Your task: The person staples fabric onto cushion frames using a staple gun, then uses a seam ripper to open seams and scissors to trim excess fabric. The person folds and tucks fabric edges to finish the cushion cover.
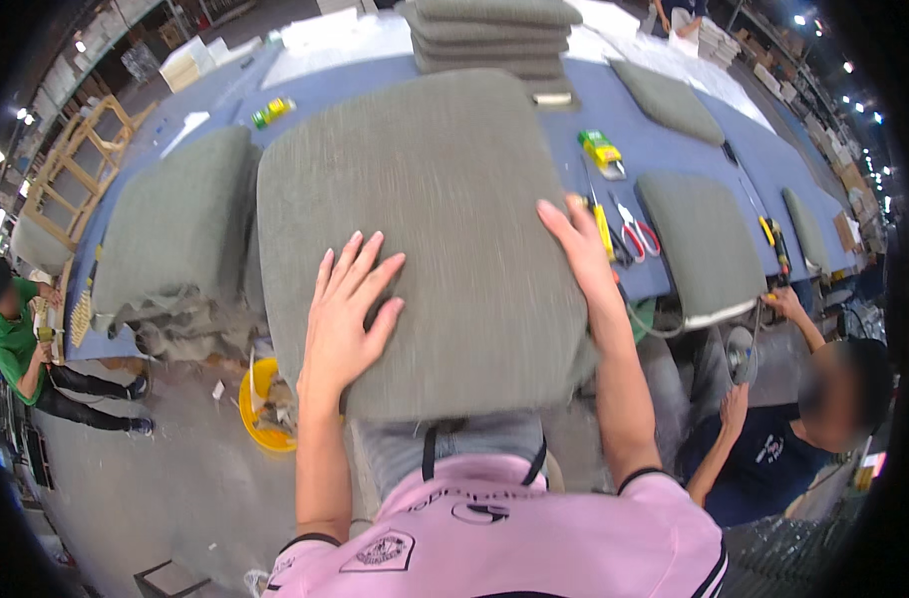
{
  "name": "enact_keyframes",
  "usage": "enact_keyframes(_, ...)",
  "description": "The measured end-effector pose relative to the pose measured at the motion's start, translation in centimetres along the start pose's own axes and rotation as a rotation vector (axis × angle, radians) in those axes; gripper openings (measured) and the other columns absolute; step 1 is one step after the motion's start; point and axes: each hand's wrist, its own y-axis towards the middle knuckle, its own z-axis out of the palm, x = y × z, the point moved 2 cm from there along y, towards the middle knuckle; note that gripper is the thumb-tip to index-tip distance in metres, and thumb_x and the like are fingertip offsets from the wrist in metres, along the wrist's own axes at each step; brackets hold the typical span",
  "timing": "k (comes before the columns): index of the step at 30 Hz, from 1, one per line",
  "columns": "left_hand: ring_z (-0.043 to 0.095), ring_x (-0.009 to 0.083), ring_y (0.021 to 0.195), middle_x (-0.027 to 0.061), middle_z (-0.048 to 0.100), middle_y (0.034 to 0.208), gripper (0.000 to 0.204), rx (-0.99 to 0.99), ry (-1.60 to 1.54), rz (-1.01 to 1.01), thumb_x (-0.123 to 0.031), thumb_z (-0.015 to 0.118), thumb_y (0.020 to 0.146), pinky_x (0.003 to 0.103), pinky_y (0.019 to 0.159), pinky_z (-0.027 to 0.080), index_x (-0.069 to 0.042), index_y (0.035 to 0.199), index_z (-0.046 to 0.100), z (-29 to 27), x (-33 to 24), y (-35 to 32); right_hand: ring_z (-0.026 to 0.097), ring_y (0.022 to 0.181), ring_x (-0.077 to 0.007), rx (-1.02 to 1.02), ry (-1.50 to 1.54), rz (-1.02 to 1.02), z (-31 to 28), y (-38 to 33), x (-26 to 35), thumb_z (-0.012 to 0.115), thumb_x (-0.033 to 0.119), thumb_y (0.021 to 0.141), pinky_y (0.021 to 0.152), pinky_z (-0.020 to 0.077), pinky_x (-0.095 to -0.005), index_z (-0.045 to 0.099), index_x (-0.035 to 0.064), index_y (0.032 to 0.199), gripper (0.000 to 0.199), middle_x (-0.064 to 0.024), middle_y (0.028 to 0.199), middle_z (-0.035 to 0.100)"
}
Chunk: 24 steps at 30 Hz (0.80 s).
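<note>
A large grey-green upholstered seat cushion [435, 219] lies in front of me, its near edge reaching over the table edge toward my lap. Flat on its left part rests my left hand [350, 309], fingers spread. At the cushion's right edge is my right hand [579, 239], thumb and fingers apart, touching the side; some of its fingers are hidden. Just right of that hand lie a yellow-handled screwdriver [602, 229] and red-handled scissors [639, 237]. Left of the cushion sits another grey-green cushion [175, 209] with loose fabric [190, 324] bunched at its near edge.
Stacked cushions [494, 40] stand at the back of the blue table [350, 95]. Green-yellow boxes [601, 151] lie on it. A yellow bucket [265, 409] stands below at left. On the right, a co-worker [773, 429] handles a smaller cushion [699, 244]; another person [21, 339] stands far left.
</note>
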Motion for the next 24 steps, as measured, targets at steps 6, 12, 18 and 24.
enact_keyframes(6, 0.023, 0.0405, 0.167, 0.0141, 0.032, 0.18, 0.065, 0.118, 0.244, -0.177, -0.037, 0.065, 0.105, 0.061, 0.136, 0.012, -0.02, 0.165, 0.051, 9.6, 4.3, -6.8, 0.026, 0.165, -0.0463, 0.034, -1.173, -0.601, 5.9, -4.0, -13.2, 0.068, 0.044, 0.104, 0.129, 0.026, -0.0662, 0.053, 0.0077, 0.16, 0.068, -0.0243, 0.176, 0.035)
enact_keyframes(12, 0.028, 0.0401, 0.166, 0.0196, 0.039, 0.175, 0.062, -0.172, 0.074, -0.433, -0.021, 0.071, 0.102, 0.057, 0.134, 0.021, -0.01, 0.161, 0.054, 7.0, 2.7, -16.3, 0.061, 0.142, -0.0375, -0.09, -0.61, -0.361, -0.1, -10.2, -12.7, 0.074, 0.016, 0.1, 0.119, 0.0465, -0.0493, 0.071, 0.0045, 0.135, 0.037, -0.0185, 0.149, 0.068)
enact_keyframes(18, 0.059, 0.0243, 0.136, 0.0134, 0.063, 0.151, 0.05, -0.484, -0.604, -1.015, -0.025, 0.069, 0.11, 0.042, 0.116, 0.044, 0.002, 0.151, 0.058, 7.5, 3.4, -22.4, 0.074, 0.109, -0.0167, -0.157, -0.193, 0.048, -4.1, -11.1, -16.2, 0.071, 0.022, 0.109, 0.095, 0.0577, -0.031, 0.071, -0.0008, 0.135, 0.035, -0.0101, 0.123, 0.078)
enact_keyframes(24, 0.063, 0.0141, 0.114, 0.0065, 0.073, 0.124, 0.055, -0.304, -0.866, -1.259, -0.049, 0.061, 0.113, 0.033, 0.097, 0.05, 0.001, 0.136, 0.069, 8.4, 6.0, -24.2, 0.065, 0.093, -0.0121, 0.018, 0.122, 0.459, -2.4, -9.6, -16.2, 0.064, 0.059, 0.109, 0.09, 0.0545, -0.0329, 0.071, 0.0062, 0.14, 0.062, 0.0001, 0.106, 0.075)
